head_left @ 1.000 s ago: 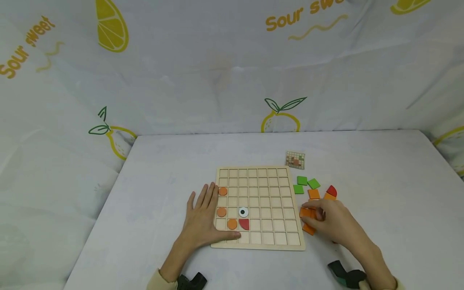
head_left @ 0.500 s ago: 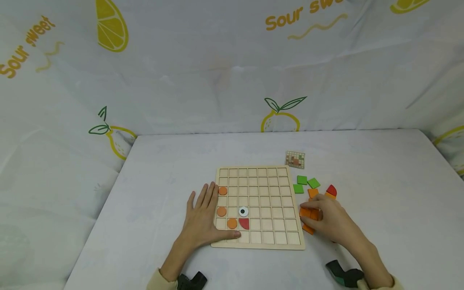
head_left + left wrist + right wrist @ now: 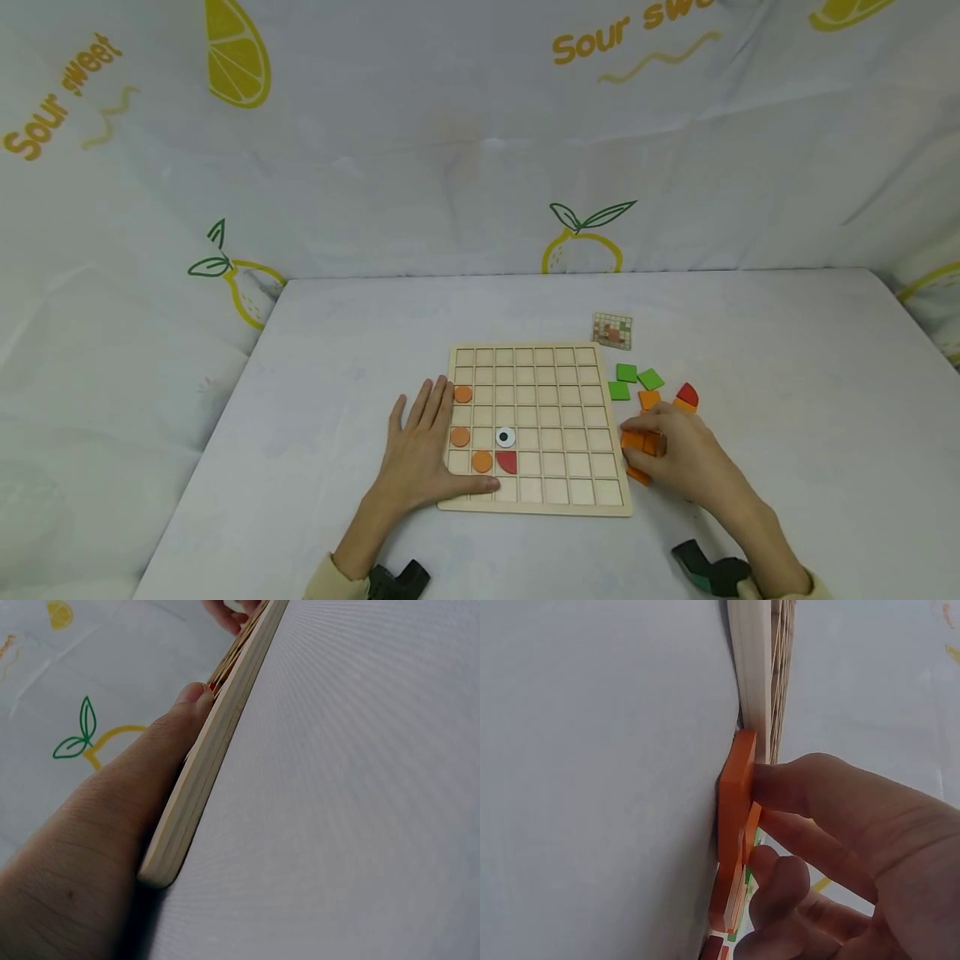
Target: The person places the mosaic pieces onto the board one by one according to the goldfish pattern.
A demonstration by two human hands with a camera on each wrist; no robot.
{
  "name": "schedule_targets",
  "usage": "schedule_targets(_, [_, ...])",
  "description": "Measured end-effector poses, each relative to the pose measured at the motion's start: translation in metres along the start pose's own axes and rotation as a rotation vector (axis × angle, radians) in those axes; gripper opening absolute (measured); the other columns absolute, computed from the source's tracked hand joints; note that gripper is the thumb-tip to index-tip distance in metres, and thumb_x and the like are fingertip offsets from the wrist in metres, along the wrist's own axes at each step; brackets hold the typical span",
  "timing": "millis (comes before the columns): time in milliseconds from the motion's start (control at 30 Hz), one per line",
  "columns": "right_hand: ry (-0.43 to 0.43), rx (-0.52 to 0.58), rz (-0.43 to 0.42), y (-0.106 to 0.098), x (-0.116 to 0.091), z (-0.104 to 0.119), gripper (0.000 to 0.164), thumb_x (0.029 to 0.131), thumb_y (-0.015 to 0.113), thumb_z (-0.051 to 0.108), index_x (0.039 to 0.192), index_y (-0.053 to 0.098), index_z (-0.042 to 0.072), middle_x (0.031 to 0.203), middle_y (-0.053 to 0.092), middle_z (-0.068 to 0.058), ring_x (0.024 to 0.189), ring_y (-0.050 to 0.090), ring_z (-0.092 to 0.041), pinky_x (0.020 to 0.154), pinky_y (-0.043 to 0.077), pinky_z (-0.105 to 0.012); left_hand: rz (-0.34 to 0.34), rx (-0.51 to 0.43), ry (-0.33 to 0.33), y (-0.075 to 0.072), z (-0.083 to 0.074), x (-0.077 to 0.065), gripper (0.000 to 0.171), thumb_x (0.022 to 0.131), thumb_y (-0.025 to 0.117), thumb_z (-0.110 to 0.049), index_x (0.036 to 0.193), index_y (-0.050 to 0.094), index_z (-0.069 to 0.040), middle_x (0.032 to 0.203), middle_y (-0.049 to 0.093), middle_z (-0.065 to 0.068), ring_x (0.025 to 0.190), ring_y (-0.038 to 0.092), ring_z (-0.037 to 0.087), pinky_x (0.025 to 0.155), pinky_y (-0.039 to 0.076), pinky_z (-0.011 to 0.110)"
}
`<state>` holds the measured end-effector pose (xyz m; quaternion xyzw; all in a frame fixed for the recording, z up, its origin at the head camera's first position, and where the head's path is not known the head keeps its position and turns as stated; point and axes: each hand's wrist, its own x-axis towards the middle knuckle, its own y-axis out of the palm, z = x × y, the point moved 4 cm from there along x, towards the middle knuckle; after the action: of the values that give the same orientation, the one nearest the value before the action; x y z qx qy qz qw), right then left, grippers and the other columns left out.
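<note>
A wooden grid board lies on the table, holding several orange discs, a white eye disc and a red quarter-round piece. My left hand is spread at the board's left side, fingers straight along the edge and thumb over the lowest row. In the left wrist view, that thumb lies along the board's rim. Just off the right edge, my right hand pinches an orange square tile in a cluster of others. The right wrist view shows orange tiles at the thumb and curled fingers.
Green square tiles lie right of the board's upper half. A red quarter-round piece sits beyond the right hand, beside an orange one. A small pattern card is at the board's far right corner. A lemon-print cloth hangs behind.
The right hand has shifted very slightly over the orange tiles, its wrist moving a little left. The left hand and the pieces on the board stay as they were.
</note>
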<state>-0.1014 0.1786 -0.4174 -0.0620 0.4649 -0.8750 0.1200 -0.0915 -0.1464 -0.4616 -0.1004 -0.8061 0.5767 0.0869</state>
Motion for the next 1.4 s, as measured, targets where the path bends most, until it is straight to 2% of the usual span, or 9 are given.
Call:
schedule_targets(333, [-0.032,-0.03,-0.027,-0.004,0.0,0.003,0.023,0.075,0.087,0.01,0.098,0.081,0.008,0.083,0.067,0.003,0.073,0.046,-0.01,0.06,0.038,-0.021,0.007,0.014,-0.007,-0.001,-0.001,0.001,0.144,0.06,0.067,-0.09,0.164,0.012,-0.006,0.174,0.007,0.007,0.163,0.008,0.027,0.126,0.006,0.062])
schedule_targets(567, [-0.036,-0.015,-0.053,-0.009,0.0,0.006,0.025,0.075,0.086,0.009,0.099,0.081,0.004,0.083,0.065,0.0,0.065,0.042,-0.008,0.056,0.037,-0.02,0.006,0.012,-0.008,-0.002,-0.001,0.001,0.144,0.061,0.067,-0.09,0.164,0.013,-0.007,0.175,0.007,0.006,0.163,0.008,0.027,0.126,0.006,0.061])
schedule_targets(867, [-0.104,0.034,-0.11,-0.014,0.002,0.024,0.024,0.075,0.087,0.008,0.098,0.08,0.004,0.09,0.071,-0.005,0.06,0.043,-0.001,0.053,0.04,-0.019,0.026,0.008,-0.021,0.0,0.0,0.001,0.144,0.061,0.067,-0.089,0.165,0.01,-0.008,0.175,0.005,0.006,0.163,0.006,0.026,0.127,0.005,0.061])
schedule_targets(1033, [-0.115,0.049,-0.092,-0.014,0.006,0.035,0.026,0.076,0.085,0.006,0.101,0.08,0.003,0.086,0.066,0.0,0.058,0.042,0.001,0.049,0.04,-0.019,0.025,-0.005,-0.02,0.0,-0.001,0.001,0.144,0.061,0.068,-0.088,0.164,0.01,-0.007,0.174,0.005,0.006,0.163,0.005,0.026,0.127,0.004,0.061])
schedule_targets(1267, [-0.088,0.082,-0.047,-0.012,0.015,0.053,0.027,0.078,0.083,0.007,0.105,0.08,0.004,0.098,0.073,-0.005,0.061,0.048,-0.002,0.05,0.041,-0.02,0.023,-0.004,-0.016,0.0,-0.001,0.0,0.143,0.061,0.069,-0.088,0.164,0.01,-0.007,0.174,0.005,0.006,0.163,0.005,0.026,0.126,0.004,0.061])
schedule_targets(1400, [-0.117,0.117,-0.043,-0.009,0.021,0.064,0.027,0.078,0.08,0.005,0.105,0.08,0.004,0.099,0.074,-0.005,0.061,0.048,-0.002,0.05,0.042,-0.02,0.028,-0.004,-0.019,0.0,-0.001,0.001,0.144,0.061,0.068,-0.088,0.165,0.009,-0.008,0.174,0.004,0.005,0.163,0.004,0.025,0.127,0.003,0.061])
